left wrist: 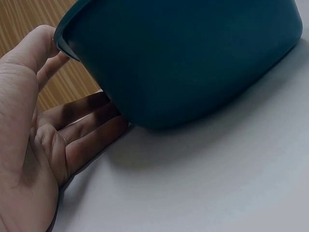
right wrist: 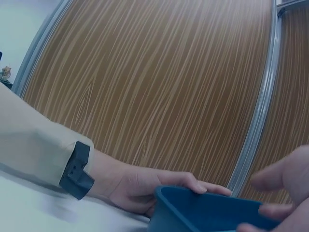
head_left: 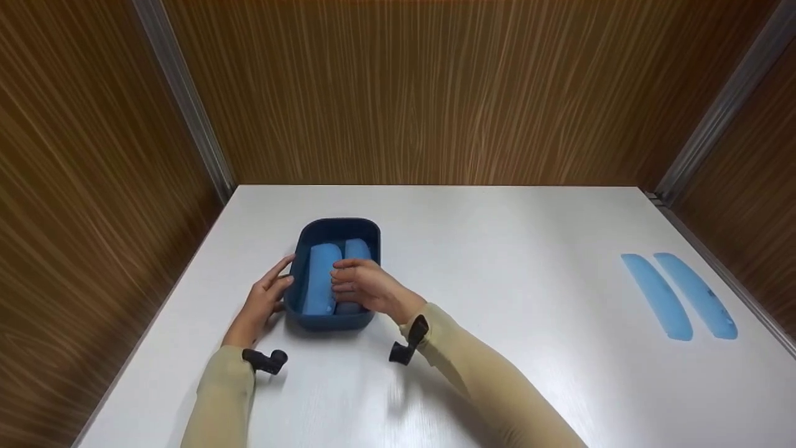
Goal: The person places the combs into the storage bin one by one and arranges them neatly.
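In the head view, a dark blue rectangular bin (head_left: 317, 322) with rounded corners stands on the table. Two light blue elongated pieces (head_left: 321, 277) lie lengthwise inside it, side by side; their exact kind is unclear. My left hand (head_left: 258, 309) touches the bin's left side. The left wrist view shows its thumb at the rim and straight fingers (left wrist: 91, 140) against the lower wall. Over the bin's right half is my right hand (head_left: 367, 286), partly covering the right piece, its fingers slightly bent. Nothing shows between those fingers (right wrist: 277, 211) in the right wrist view.
Two more light blue curved strips (head_left: 659, 297) lie side by side at the table's right, the outer one with dark marks. Wood-grain panels (head_left: 435, 93) enclose the back and sides of the white table (head_left: 497, 249). A black camera mount (head_left: 266, 361) sits on each wrist.
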Motion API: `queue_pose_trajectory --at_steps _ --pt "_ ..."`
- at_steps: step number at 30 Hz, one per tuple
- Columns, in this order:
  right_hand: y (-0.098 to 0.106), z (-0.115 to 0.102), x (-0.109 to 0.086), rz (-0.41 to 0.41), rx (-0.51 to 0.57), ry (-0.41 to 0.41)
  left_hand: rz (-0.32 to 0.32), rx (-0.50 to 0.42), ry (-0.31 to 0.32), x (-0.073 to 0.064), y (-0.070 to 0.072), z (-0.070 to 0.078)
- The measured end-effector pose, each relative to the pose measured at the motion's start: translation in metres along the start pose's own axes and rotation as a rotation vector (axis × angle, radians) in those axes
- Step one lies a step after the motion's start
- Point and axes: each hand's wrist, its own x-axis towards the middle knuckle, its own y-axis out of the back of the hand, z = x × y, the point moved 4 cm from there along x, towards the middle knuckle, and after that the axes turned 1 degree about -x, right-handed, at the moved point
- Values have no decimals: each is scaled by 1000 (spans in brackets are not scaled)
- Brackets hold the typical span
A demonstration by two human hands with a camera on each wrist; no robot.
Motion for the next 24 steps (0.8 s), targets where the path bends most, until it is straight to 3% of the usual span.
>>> queue_pose_trajectory --at_steps 9,24 --pt "7 -5 -13 -125 143 100 -1 6 -27 6 3 -8" --pt "30 -11 -25 -83 173 117 2 4 -14 8 6 -7"
